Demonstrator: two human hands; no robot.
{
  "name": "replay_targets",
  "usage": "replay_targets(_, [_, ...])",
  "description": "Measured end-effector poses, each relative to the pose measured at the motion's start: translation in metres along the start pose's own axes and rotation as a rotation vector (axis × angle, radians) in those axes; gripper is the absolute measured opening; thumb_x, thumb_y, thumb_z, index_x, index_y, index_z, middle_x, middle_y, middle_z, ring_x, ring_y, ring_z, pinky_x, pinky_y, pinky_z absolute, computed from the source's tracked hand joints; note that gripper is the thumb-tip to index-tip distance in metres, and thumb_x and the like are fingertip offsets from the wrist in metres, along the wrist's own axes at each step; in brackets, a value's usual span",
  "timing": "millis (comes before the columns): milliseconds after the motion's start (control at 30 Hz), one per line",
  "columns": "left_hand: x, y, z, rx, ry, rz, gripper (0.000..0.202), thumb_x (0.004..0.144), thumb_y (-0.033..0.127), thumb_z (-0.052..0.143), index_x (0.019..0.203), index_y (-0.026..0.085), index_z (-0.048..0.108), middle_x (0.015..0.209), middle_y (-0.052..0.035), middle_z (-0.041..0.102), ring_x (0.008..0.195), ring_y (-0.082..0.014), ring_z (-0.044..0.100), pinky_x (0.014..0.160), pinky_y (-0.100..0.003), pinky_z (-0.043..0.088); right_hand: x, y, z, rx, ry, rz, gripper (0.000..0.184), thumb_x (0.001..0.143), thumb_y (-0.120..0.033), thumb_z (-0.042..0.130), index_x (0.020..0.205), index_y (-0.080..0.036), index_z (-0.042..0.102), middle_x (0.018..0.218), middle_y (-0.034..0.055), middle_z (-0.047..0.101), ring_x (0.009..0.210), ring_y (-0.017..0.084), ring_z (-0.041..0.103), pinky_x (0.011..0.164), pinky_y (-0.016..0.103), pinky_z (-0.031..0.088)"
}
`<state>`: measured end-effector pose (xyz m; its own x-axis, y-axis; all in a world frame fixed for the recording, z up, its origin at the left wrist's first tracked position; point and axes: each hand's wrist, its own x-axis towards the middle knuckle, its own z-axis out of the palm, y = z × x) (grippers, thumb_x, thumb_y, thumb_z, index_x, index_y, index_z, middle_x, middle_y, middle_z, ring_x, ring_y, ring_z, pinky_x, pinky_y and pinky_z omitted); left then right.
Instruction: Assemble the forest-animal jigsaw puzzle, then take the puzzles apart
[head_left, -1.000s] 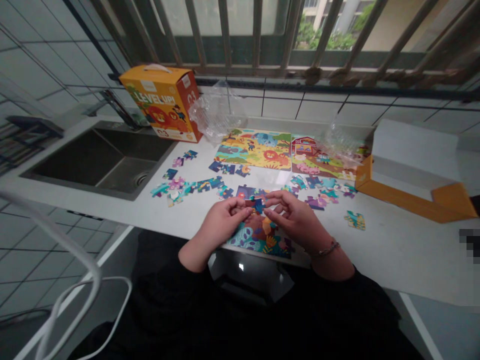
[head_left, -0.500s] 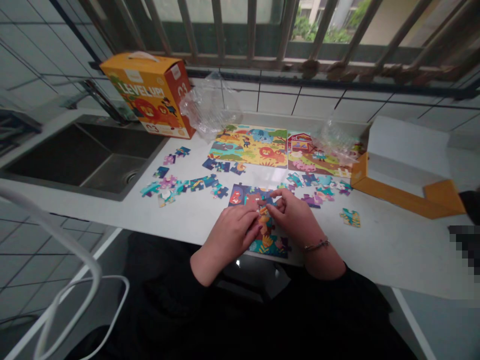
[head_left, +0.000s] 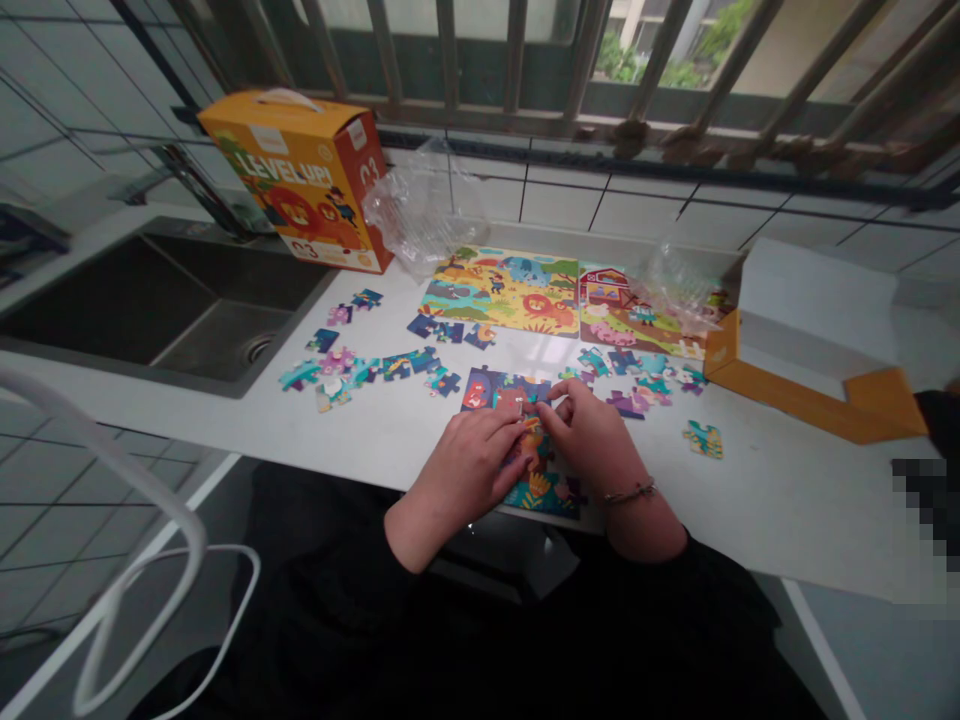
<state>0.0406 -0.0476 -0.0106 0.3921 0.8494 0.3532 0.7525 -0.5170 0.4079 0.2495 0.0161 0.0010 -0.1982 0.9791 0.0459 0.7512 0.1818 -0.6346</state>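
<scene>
A partly built colourful jigsaw [head_left: 499,390] lies at the near edge of the white counter [head_left: 757,490]. My left hand [head_left: 469,460] and my right hand [head_left: 592,435] rest on it side by side, fingertips meeting over a small piece pressed onto the jigsaw. Both hands have curled fingers pinching at that piece. A bracelet circles my right wrist. Loose pieces [head_left: 360,368] lie scattered to the left, and more loose pieces [head_left: 637,375] to the right. A single piece [head_left: 703,439] lies alone at right.
Two finished puzzles [head_left: 517,290] lie at the back. An orange puzzle box [head_left: 304,180] stands beside the sink [head_left: 157,310]. Crumpled plastic bags [head_left: 420,215] sit by it. An open orange and white box [head_left: 814,340] lies at right. A white tube frame [head_left: 150,510] is at lower left.
My hands have come down from holding a piece in the air to pressing it onto the jigsaw on the counter. The view has shifted slightly.
</scene>
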Motion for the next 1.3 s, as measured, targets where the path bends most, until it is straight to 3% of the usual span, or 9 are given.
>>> replay_targets(267, [0.0,0.0,-0.001,-0.007,0.008,0.004,0.035,0.105,0.035,0.068,0.137,0.019,0.068,0.141,-0.0148,0.074,0.129,-0.0351,0.069,0.107,-0.054,0.055,0.001,-0.002,-0.003,0.166,-0.019,0.104,0.018,0.098,-0.04,0.064,0.105,-0.024,0.062,0.066,-0.0031,0.067,0.061,0.02,0.064,0.061,0.03,0.04])
replay_targets(467, [0.0,0.0,0.0,-0.017,-0.009,-0.002,0.035,0.105,0.034,0.069,0.137,0.019,0.068,0.143,-0.0149,0.073,0.13,-0.0347,0.069,0.108,-0.055,0.055,0.001,-0.003,0.0,0.005,0.01,0.03,0.017,0.099,-0.04,0.07,0.102,-0.024,0.063,0.064,-0.0029,0.065,0.062,0.021,0.066,0.061,0.03,0.038])
replay_targets(667, [0.001,0.002,-0.002,-0.021,-0.001,0.0,0.032,0.104,0.032,0.071,0.133,0.02,0.071,0.143,-0.0149,0.074,0.129,-0.0347,0.07,0.105,-0.055,0.056,0.0,-0.002,0.003,-0.202,-0.013,-0.003,0.026,0.104,-0.05,0.069,0.102,-0.025,0.064,0.066,0.0008,0.067,0.066,0.024,0.069,0.06,0.03,0.034])
replay_targets(1000, [0.002,0.002,-0.002,-0.003,-0.015,-0.011,0.029,0.106,0.034,0.069,0.131,0.021,0.072,0.143,-0.0142,0.074,0.13,-0.0342,0.069,0.104,-0.053,0.054,-0.001,-0.002,0.005,-0.198,-0.01,-0.026,0.023,0.105,-0.048,0.066,0.099,-0.025,0.066,0.068,0.0017,0.068,0.067,0.024,0.068,0.061,0.031,0.033])
replay_targets(1067, [0.002,0.002,-0.006,-0.005,-0.059,0.023,0.039,0.104,0.044,0.073,0.136,0.021,0.071,0.147,-0.0142,0.073,0.134,-0.0353,0.067,0.108,-0.054,0.05,-0.001,-0.005,-0.001,-0.17,0.055,-0.026,0.023,0.106,-0.044,0.062,0.095,-0.025,0.066,0.067,0.0017,0.066,0.064,0.023,0.065,0.061,0.031,0.032])
replay_targets(1167, [0.001,0.002,-0.011,-0.015,-0.167,0.123,0.067,0.095,0.065,0.079,0.146,0.024,0.066,0.156,-0.0137,0.068,0.143,-0.0367,0.062,0.114,-0.056,0.044,-0.001,-0.005,-0.02,-0.125,0.265,0.007,0.031,0.109,-0.045,0.054,0.089,-0.024,0.065,0.062,0.0011,0.061,0.06,0.021,0.058,0.062,0.033,0.032])
replay_targets(1300, [-0.001,0.002,-0.011,-0.006,-0.212,0.123,0.079,0.088,0.075,0.081,0.148,0.025,0.066,0.16,-0.0126,0.065,0.146,-0.0355,0.06,0.115,-0.053,0.041,-0.002,0.015,-0.051,-0.066,0.509,0.116,0.037,0.108,-0.05,0.052,0.086,-0.023,0.066,0.061,-0.0005,0.057,0.061,0.02,0.055,0.065,0.033,0.033])
